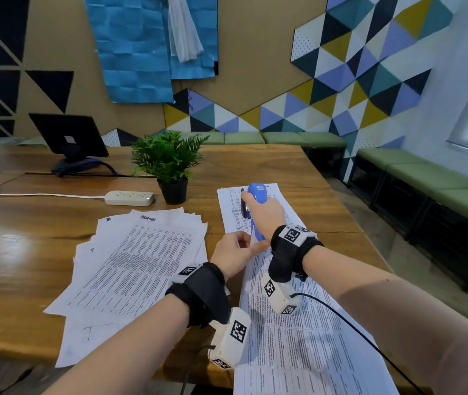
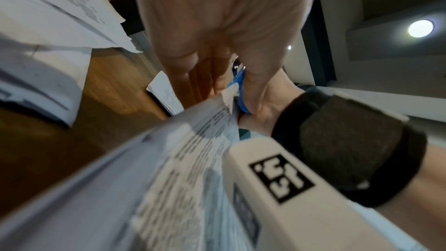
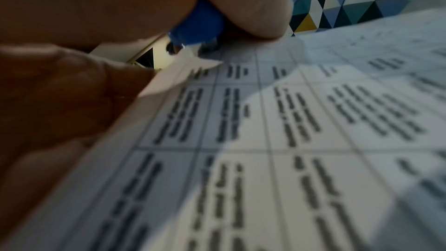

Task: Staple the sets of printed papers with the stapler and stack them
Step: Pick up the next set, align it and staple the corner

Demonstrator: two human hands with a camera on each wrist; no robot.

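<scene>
My right hand (image 1: 265, 212) grips a blue stapler (image 1: 257, 195), nose pointed down towards me. Its mouth sits at the top left corner of a printed paper set (image 1: 307, 343) that lies on the wooden table (image 1: 22, 252) at the front right. My left hand (image 1: 241, 248) pinches that same corner beside the stapler. In the left wrist view my fingers (image 2: 188, 64) hold the corner (image 2: 228, 93) against the stapler (image 2: 239, 87). The right wrist view shows the stapler (image 3: 200, 22) over the corner (image 3: 193, 60). Another printed sheet (image 1: 233, 212) lies behind the stapler.
A fanned pile of printed sheets (image 1: 141, 252) lies to the left of my hands. Behind it stand a potted plant (image 1: 170, 163), a white power strip (image 1: 129, 197) and a dark screen (image 1: 69, 136). The table's right edge is close, with green benches (image 1: 441, 178) beyond.
</scene>
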